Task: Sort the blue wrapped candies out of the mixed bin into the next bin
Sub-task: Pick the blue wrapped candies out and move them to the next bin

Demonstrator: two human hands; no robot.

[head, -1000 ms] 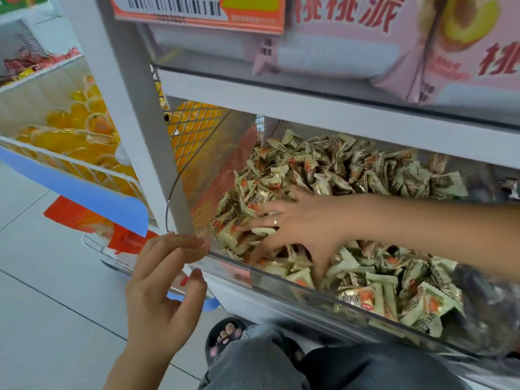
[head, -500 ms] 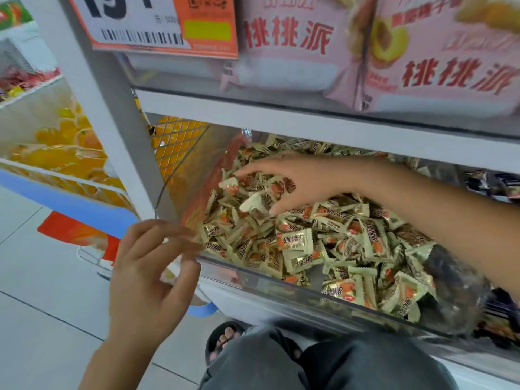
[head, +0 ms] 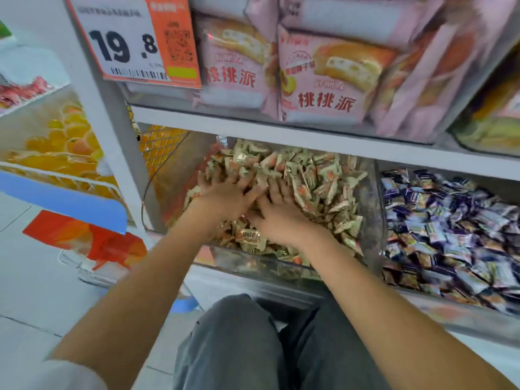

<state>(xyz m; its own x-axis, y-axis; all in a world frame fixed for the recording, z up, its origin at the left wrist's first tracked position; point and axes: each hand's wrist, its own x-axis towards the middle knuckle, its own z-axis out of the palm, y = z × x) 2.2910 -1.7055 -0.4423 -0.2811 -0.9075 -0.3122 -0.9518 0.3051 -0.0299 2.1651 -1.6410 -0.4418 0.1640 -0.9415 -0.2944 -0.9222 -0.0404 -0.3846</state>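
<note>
A clear plastic bin (head: 374,220) on the lower shelf is heaped with pale green and orange wrapped candies (head: 318,181). Both my hands lie palm-down in that pile with fingers spread. My left hand (head: 225,195) is at the pile's left, my right hand (head: 278,218) beside it, and the two touch. Neither hand holds a candy that I can see. To the right, the neighbouring bin (head: 422,294) is full of blue and purple wrapped candies (head: 450,226). No blue candy shows in the green pile.
A white shelf board (head: 281,136) runs just above the bins, carrying pink snack packs (head: 320,77) and a price tag (head: 132,38). A white upright post (head: 112,142) stands left of the bin. Yellow packs (head: 64,147) fill a wire basket at left. My knees are below.
My left hand has left the bin's front edge and entered the candy pile beside my right hand. The view has shifted right, and the blue candy bin now shows.
</note>
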